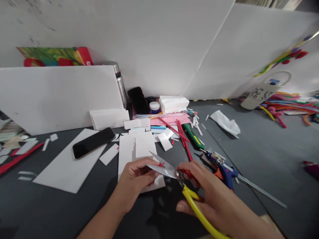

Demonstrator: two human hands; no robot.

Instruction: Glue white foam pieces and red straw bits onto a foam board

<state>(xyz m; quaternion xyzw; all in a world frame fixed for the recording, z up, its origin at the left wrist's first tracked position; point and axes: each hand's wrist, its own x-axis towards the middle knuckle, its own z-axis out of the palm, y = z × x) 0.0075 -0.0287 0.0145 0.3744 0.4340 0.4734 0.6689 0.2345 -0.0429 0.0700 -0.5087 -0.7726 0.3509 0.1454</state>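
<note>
The right hand (204, 181) grips one pair of scissors (169, 172), the left hand (136, 177) one red piece (161, 164) (two phones (94, 142) beyond).

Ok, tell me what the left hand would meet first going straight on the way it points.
Likely the scissors' open blades: they lie right at the left hand, on either side of the red piece in this view. Depth is unclear, so they may be touching.
</note>
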